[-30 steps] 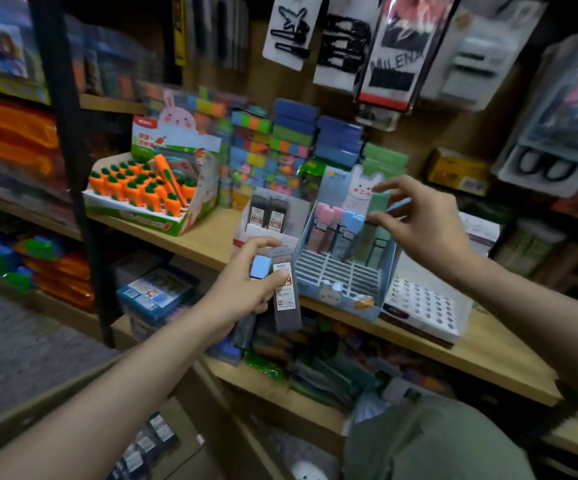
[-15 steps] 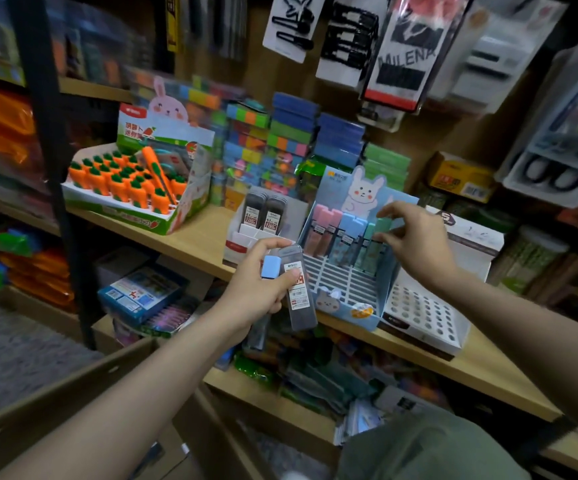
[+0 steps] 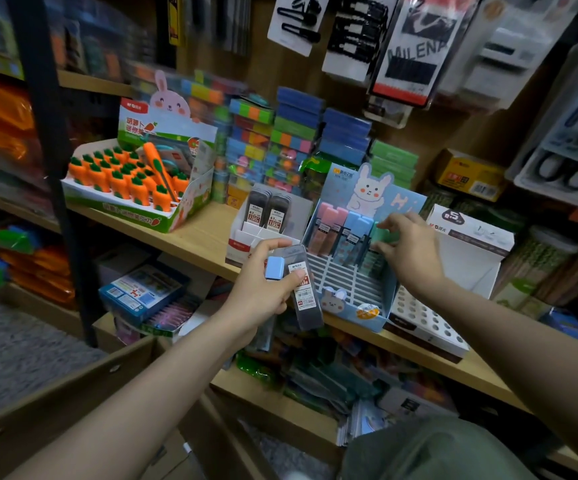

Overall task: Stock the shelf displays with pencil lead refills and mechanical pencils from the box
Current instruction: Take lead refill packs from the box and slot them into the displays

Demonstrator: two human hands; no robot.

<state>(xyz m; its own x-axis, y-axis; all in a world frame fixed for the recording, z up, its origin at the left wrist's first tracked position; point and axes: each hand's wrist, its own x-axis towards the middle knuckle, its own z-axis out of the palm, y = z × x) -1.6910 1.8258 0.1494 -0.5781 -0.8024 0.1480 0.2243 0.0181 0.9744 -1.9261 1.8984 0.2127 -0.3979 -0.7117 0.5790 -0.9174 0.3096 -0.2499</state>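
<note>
Nearest, the left hand point(image 3: 267, 285) grips two refills, a grey case point(image 3: 306, 299) and a blue-capped one point(image 3: 275, 268), ready to feed across. Just beyond, the right hand point(image 3: 407, 251) pinches a green refill point(image 3: 383, 235) into the back row of the bunny display point(image 3: 346, 289). Next comes seating it upright, then taking the blue one into an empty slot below.

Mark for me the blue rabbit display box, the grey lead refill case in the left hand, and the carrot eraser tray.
Blue rabbit display box point(image 3: 351, 284): head view, white slotted grid.
Grey lead refill case point(image 3: 306, 299): head view, on its label, gripped by left hand point(image 3: 267, 285).
Carrot eraser tray point(image 3: 131, 211): head view, green front wall.
</note>
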